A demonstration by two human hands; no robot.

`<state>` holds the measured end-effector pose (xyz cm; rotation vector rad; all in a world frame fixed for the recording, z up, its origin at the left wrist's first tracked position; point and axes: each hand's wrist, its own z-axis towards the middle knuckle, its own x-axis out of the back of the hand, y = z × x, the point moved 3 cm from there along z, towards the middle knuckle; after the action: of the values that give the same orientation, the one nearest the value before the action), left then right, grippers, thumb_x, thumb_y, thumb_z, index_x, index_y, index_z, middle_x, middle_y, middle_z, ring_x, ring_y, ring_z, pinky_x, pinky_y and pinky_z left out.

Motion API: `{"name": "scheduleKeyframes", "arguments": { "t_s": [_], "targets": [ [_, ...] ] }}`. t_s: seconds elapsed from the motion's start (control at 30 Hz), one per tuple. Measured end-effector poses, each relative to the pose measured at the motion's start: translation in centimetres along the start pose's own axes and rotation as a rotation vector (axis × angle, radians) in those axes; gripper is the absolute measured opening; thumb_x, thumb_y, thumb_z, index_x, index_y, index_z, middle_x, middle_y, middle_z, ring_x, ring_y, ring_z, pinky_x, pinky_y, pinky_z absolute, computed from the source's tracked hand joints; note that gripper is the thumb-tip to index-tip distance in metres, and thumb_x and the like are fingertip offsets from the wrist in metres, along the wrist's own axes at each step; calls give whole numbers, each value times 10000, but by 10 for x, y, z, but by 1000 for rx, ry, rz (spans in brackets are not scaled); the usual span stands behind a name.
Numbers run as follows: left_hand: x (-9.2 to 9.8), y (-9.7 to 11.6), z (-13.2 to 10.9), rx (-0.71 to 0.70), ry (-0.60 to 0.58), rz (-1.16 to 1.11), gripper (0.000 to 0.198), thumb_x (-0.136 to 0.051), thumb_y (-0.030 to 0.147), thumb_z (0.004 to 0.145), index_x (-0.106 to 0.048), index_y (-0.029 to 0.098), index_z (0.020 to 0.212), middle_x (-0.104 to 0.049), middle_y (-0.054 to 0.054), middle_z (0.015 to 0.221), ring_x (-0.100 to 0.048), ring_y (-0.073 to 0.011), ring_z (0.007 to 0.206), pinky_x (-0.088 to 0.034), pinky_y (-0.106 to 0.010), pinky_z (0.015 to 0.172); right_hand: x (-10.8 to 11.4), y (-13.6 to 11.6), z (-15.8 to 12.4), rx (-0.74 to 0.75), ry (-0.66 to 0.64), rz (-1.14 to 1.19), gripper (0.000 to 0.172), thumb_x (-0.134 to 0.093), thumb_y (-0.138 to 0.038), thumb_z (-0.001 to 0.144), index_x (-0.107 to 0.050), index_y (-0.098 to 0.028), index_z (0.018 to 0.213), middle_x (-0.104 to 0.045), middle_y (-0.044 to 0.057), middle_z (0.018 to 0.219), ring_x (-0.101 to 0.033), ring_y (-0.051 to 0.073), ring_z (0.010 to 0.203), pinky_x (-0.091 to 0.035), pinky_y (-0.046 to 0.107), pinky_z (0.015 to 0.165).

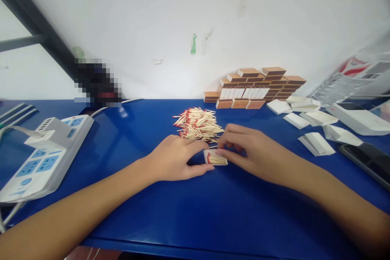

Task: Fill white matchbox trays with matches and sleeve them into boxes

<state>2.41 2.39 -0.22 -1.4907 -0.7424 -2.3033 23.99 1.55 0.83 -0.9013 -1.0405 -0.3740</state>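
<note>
A small white matchbox tray [216, 161] lies on the blue table with red-tipped matches in it, their heads toward the left. My left hand [179, 157] steadies it at its left end, between thumb and forefinger. Over the tray's right end, the fingers of my right hand [243, 146] are pinched together, with a single matchstick [213, 147] showing at their tips. Just beyond both hands is a heap of loose matches [199, 124], most with red heads pointing left.
Brown matchboxes [274, 85] are stacked against the wall. Several white paper trays [317, 144] lie at the right, near a phone [368, 160], a white box [359, 118] and a plastic bottle [347, 77]. A power strip [45, 158] with a plug stands at the left.
</note>
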Motion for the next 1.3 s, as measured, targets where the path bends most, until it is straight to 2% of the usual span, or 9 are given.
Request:
{"name": "scheduleKeyframes", "arguments": {
  "t_s": [0.17, 0.27, 0.37, 0.63, 0.83, 1.17, 1.3],
  "targets": [
    [-1, 2, 0, 4, -52, -27, 368, -657, 547, 943, -727, 204, 1059, -645, 37, 640, -604, -109, 540, -395, -223, 526, 4, 21, 3, -49, 102, -117, 151, -600, -325, 1015, -668, -219, 932, -603, 36, 870, -569, 165, 729, -419, 301, 635],
    [-1, 4, 0, -9, -41, -39, 354, -677, 530, 930, -732, 206, 1061, -654, 34, 643, -606, -113, 542, -392, -226, 532, -3, 27, 4, -52, 65, -106, 101, -635, -322, 998, -676, -229, 1001, -595, 31, 904, -565, 162, 747, -427, 291, 648],
    [-1, 5, -1, -17, -50, -32, 341, -690, 519, 922, -731, 210, 1059, -666, 35, 658, -623, -116, 560, -402, -229, 543, -9, 25, 5, -47, 32, -89, 123, -642, -342, 1000, -669, -234, 1051, -592, 37, 953, -568, 163, 763, -438, 289, 656],
    [-2, 4, -1, -18, -58, 3, 372, -638, 550, 955, -717, 203, 1062, -681, 20, 682, -644, -128, 587, -415, -238, 555, -4, 31, 3, -64, 72, -116, 152, -593, -366, 1020, -663, -232, 1027, -603, 48, 968, -587, 171, 770, -455, 308, 661],
    [-3, 2, -1, -16, -61, 1, 380, -651, 550, 950, -725, 193, 1056, -683, 18, 682, -642, -131, 582, -399, -250, 552, -2, 43, 2, -135, 11, -127, 187, -547, -358, 1033, -633, -222, 939, -600, 46, 927, -577, 176, 759, -438, 310, 656],
    [-2, 2, -1, -12, -48, -23, 367, -667, 532, 942, -728, 198, 1081, -690, 20, 679, -633, -128, 560, -400, -244, 549, -11, 28, 5, -129, 17, -91, 158, -543, -301, 1044, -605, -215, 927, -597, 35, 942, -572, 166, 770, -426, 313, 676],
    [-2, 8, -2, -58, -54, -2, 341, -673, 516, 943, -726, 197, 1053, -718, 17, 717, -674, -148, 609, -401, -265, 550, -13, 25, 4, -134, 1, -69, 170, -571, -354, 1048, -607, -219, 951, -595, 28, 943, -566, 164, 760, -420, 309, 667]
  ]
}}
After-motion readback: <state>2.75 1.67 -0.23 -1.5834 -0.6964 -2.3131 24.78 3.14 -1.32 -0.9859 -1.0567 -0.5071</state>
